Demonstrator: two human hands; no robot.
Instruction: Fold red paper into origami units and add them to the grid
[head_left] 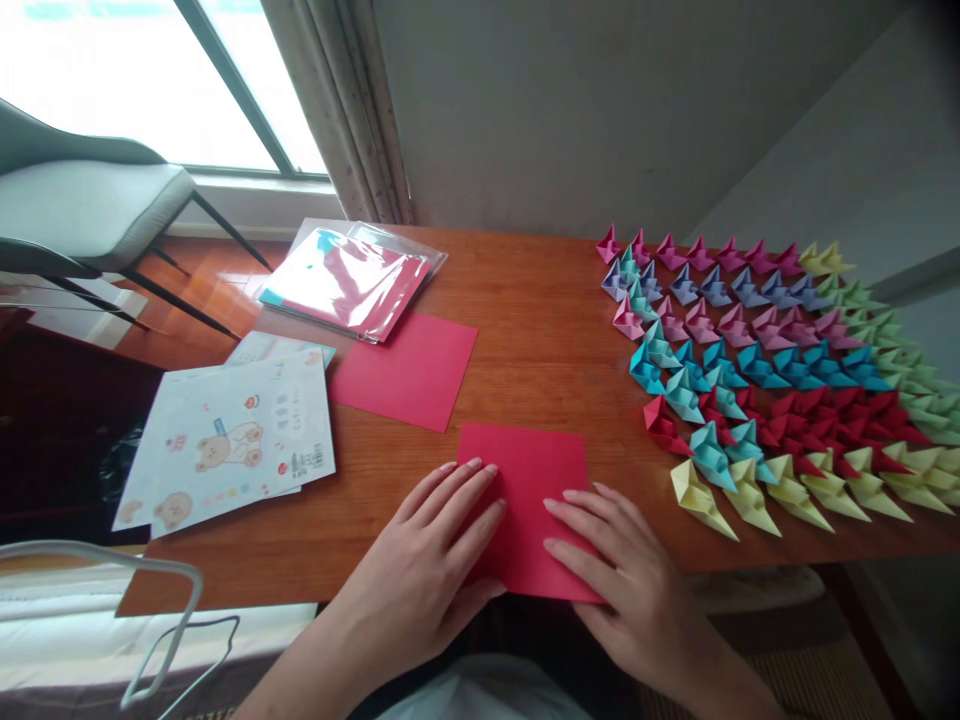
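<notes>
A square sheet of red paper (525,500) lies at the table's front edge, flat and with no fold that I can see. My left hand (442,550) rests on its left side, fingers stretched out across the paper. On the right side lies my right hand (619,560), its fingers spread over the sheet and its thumb at the near edge. A second red sheet (412,375) is on the table beyond my left hand, partly under a clear plastic packet of coloured paper (349,280).
Rows of folded paper boats (757,370) in several colours fill the table's right side. Printed bear-pattern sheets (247,440) lie at the left edge. The wooden table (540,330) meets a wall behind. A chair (97,200) stands by the window at the left.
</notes>
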